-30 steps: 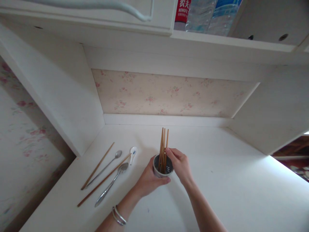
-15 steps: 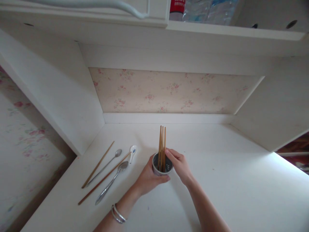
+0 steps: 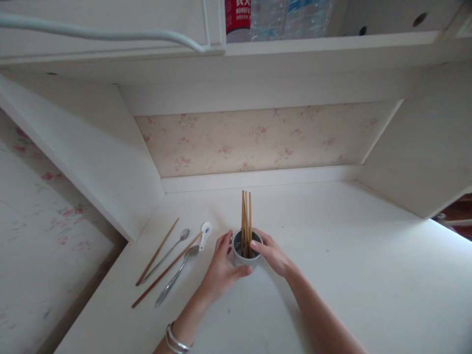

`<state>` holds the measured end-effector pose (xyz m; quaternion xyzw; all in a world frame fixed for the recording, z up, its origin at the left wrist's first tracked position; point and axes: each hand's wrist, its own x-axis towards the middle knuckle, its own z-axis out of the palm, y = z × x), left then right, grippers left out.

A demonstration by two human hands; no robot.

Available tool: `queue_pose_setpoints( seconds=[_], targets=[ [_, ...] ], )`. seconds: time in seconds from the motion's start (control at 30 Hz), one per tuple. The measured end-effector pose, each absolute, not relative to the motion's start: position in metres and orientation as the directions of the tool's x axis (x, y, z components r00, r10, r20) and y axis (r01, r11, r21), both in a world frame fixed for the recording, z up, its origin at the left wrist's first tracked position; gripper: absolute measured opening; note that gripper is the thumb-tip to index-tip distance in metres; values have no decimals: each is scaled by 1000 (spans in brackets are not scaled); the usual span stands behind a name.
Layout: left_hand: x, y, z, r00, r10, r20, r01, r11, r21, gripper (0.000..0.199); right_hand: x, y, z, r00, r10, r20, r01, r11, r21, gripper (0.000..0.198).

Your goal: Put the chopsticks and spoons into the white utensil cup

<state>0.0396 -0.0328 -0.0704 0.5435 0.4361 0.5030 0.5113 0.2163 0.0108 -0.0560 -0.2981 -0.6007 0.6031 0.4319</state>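
Wallpaper (image 3: 55,216) with pink flowers, far left, then white side panel (image 3: 84,157) standing at the table's edge. Cabinet handle (image 3: 103,32) up top, pale and curved. Next, on the white table (image 3: 118,319): loose chopstick (image 3: 158,251), lying diagonally, far end tipped right. Small spoon (image 3: 167,253) just beside it, roughly parallel, bowl pointing away from the person. Second loose chopstick (image 3: 167,270) next, same slant, its far tip meeting the white spoon. Large spoon (image 3: 173,282) nearest the person in that group, metal, bowl close up to the second chopstick; can't tell if they touch. Silver bangles (image 3: 177,340) on the left wrist. White spoon (image 3: 205,233) lies at the right end of the group, blue mark in its bowl.

Left hand (image 3: 221,265) wraps the cup's left side, fingers along the far left, thumb across the front. Cup (image 3: 246,263) sits between the two hands, mouth up, grey; base hidden, so can't tell if it's on the table. Chopsticks (image 3: 246,214) stand nearly upright in it, three tips showing. Bottles (image 3: 271,19) on the shelf above, one with a red label. Right hand (image 3: 275,255) is at the cup's right side, thumb over the rim by the chopsticks; can't tell how firmly it grips, or what.
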Motion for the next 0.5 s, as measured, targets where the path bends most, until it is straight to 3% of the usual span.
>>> queue_pose_setpoints(
  seconds=[0.13, 0.27, 0.37, 0.5],
  targets=[
    [-1, -39, -58, 14, 995, 102, 387, -99, 917, 43, 219, 10, -55, -434, 888, 155, -150, 98, -984, 45],
    [-57, -36, -48, -24, 976, 216, 831, -100, 547, 32, 221, 10, -56, -448, 881, 154, -141, 100, -985, 43],
    [-90, -36, -46, 1, 988, 157, 953, -49, 299, 32, 221, 10, -56, -449, 880, 153, -135, 103, -985, 43],
    [-109, -42, -50, 36, 999, 26, 989, -39, 142, 33, 222, 10, -57, -458, 875, 159, -158, 96, -983, 40]
  ],
)
